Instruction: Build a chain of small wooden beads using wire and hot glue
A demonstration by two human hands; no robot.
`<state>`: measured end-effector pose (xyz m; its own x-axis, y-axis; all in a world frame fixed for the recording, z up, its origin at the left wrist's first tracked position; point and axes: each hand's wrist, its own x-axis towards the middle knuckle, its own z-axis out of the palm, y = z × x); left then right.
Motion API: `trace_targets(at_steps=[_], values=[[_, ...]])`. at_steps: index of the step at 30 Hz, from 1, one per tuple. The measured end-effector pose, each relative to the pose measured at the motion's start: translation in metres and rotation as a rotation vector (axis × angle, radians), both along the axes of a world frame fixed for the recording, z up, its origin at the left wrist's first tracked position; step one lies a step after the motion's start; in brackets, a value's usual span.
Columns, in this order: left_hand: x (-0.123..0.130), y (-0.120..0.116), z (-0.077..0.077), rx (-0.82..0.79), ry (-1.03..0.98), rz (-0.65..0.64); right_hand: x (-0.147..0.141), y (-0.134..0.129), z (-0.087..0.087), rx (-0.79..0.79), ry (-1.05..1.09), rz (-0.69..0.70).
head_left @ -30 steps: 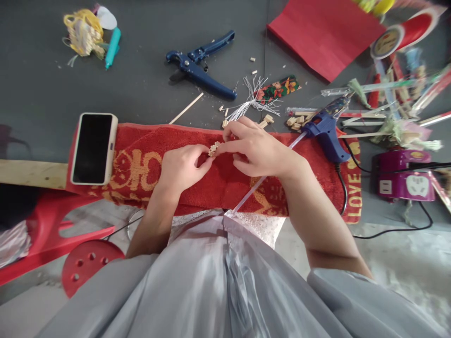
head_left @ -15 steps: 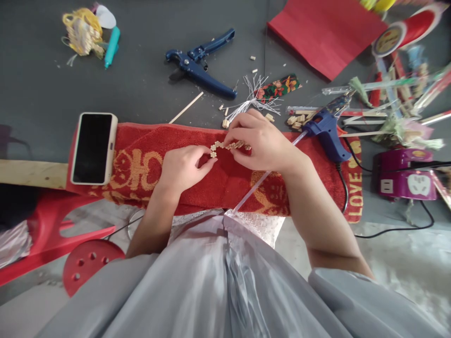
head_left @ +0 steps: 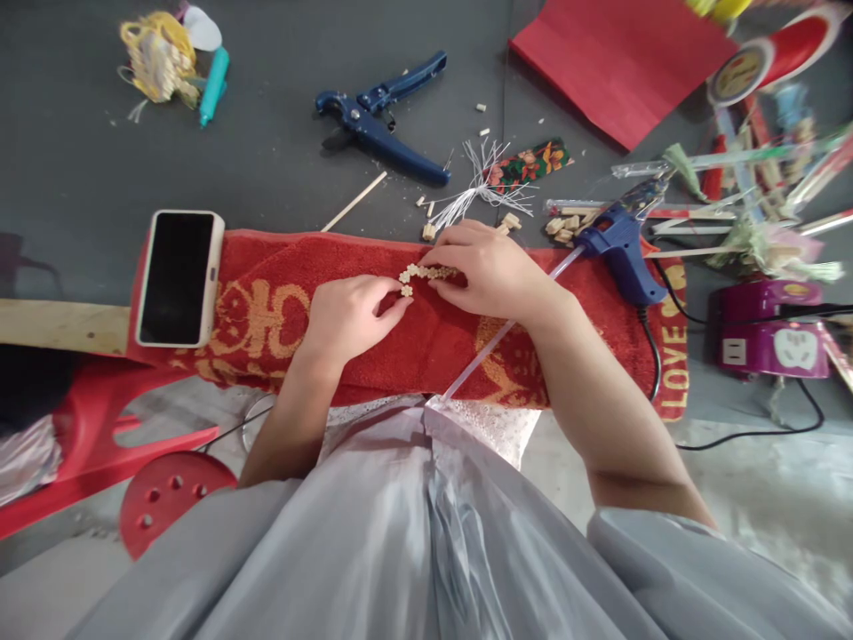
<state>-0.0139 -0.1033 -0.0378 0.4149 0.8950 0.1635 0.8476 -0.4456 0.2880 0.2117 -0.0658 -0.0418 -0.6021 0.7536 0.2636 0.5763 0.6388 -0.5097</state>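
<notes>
A chain of small pale flower-shaped pieces [head_left: 422, 272] is between my hands, over a red towel [head_left: 373, 356] with orange patterns. My left hand [head_left: 354, 318] pinches the flower piece at the chain's left end between thumb and forefinger. The chain's right part is in the fingers of my right hand [head_left: 494, 272], which partly hide it. Just beyond my right hand lie white wires [head_left: 474, 191] and small cut pale pieces [head_left: 510, 222]. A blue glue gun [head_left: 623, 253] with a long clear glue stick rests to the right.
A phone [head_left: 179, 278] lies on the towel's left end. Blue cutters [head_left: 393, 142], a thin stick [head_left: 354, 201] and red paper [head_left: 619, 67] are farther back. On the right are a purple power socket [head_left: 766, 329], its cable and a red spool [head_left: 790, 53].
My right hand has shifted slightly left along the chain, and less of the chain's right part shows. My left hand has barely moved.
</notes>
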Motion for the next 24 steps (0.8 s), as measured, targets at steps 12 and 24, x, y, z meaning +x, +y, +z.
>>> trace_targets(at_steps=[12, 24], values=[[0.0004, -0.0004, 0.0001, -0.002, 0.016, 0.029, 0.0021, 0.0001, 0.0019, -0.003, 0.027, 0.065], [-0.0035, 0.0015, 0.0042, -0.105, -0.038, 0.034, 0.0076, 0.0033, -0.0005, 0.021, 0.044, 0.122]])
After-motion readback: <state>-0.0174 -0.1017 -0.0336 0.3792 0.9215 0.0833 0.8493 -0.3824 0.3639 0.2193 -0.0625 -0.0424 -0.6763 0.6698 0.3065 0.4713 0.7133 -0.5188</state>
